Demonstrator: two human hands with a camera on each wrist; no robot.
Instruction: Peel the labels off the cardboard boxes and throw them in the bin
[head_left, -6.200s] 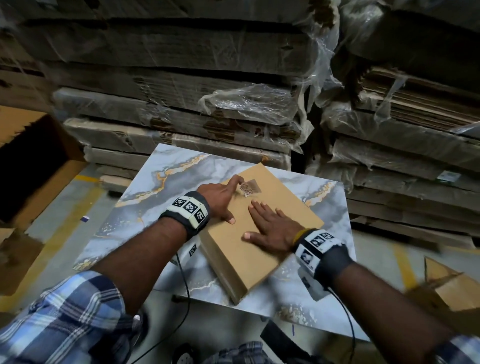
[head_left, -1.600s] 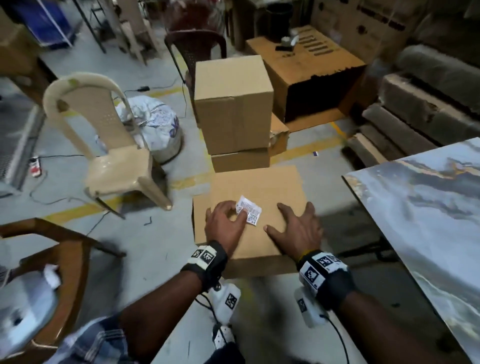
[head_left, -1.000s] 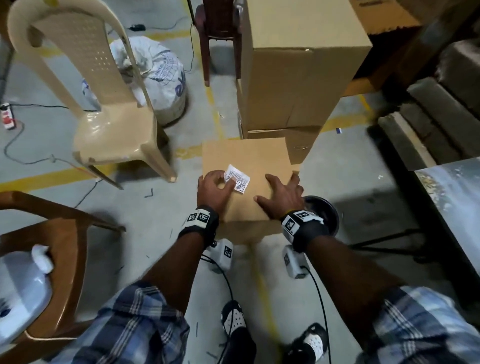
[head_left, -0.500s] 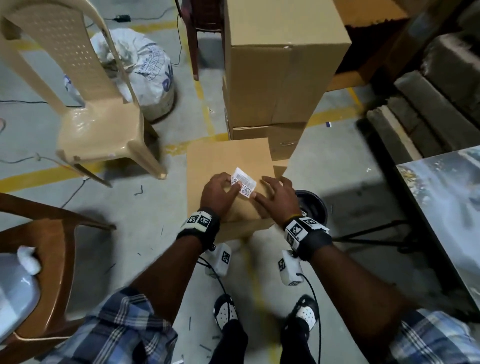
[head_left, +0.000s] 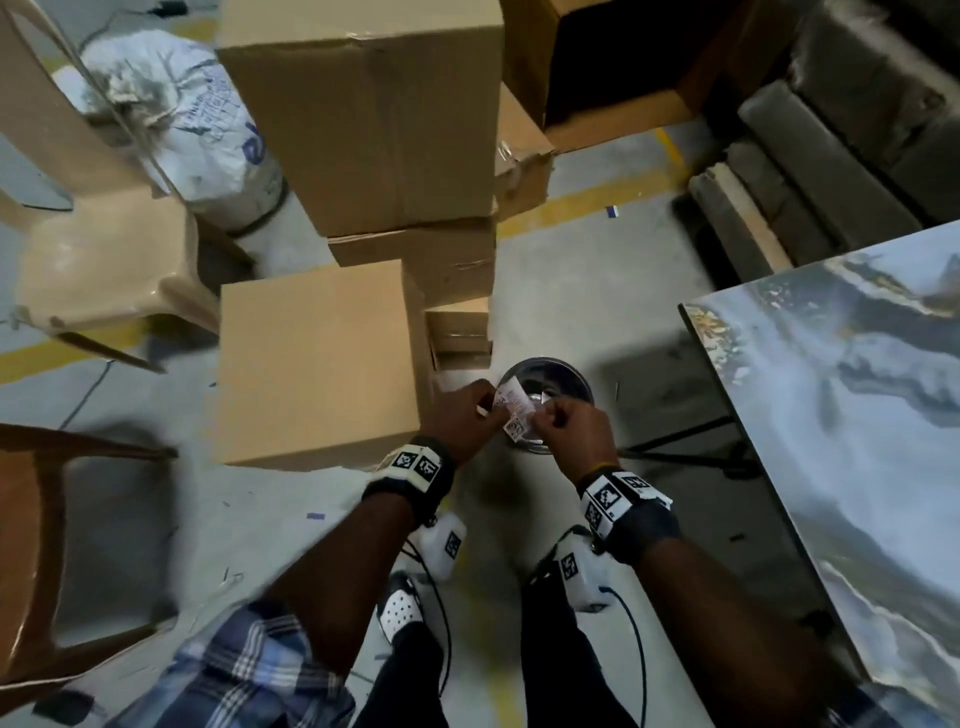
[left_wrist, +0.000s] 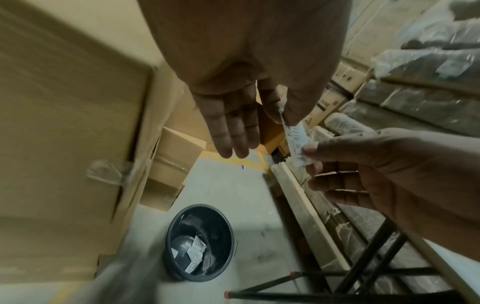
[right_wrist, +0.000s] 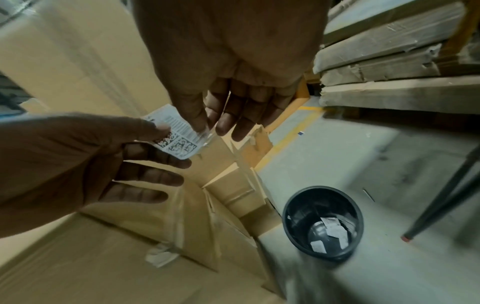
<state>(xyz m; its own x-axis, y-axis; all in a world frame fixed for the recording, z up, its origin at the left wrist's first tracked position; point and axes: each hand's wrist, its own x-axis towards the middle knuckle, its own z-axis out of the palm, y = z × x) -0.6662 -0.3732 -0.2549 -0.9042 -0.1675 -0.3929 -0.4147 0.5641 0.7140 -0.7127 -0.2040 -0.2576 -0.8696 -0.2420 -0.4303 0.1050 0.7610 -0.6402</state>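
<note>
Label (head_left: 513, 415) is off the box and held in the air above the bin (head_left: 563, 376), pinched at both ends. I read my left hand (head_left: 462, 421) as gripping one end between thumb and forefinger, its other fingers extended and loose. My right hand (head_left: 569, 431) pinches the opposite end between thumb and forefinger; its remaining fingers are spread and hold nothing. Printed barcodes and square codes on the label face the right wrist camera.

The bin is a dark round container standing on the concrete floor (head_left: 571, 291), directly below my hands. The wrist views show several white labels already lying at its bottom (right_wrist: 333, 230).

The cardboard box (head_left: 317, 364) stands just left of the bin, its top face bare, and neither hand touches it. Behind it is a stack of further boxes (head_left: 374, 114). A marble-patterned table (head_left: 857, 415) stands to the right, and a beige plastic chair (head_left: 98, 254) to the left.
</note>
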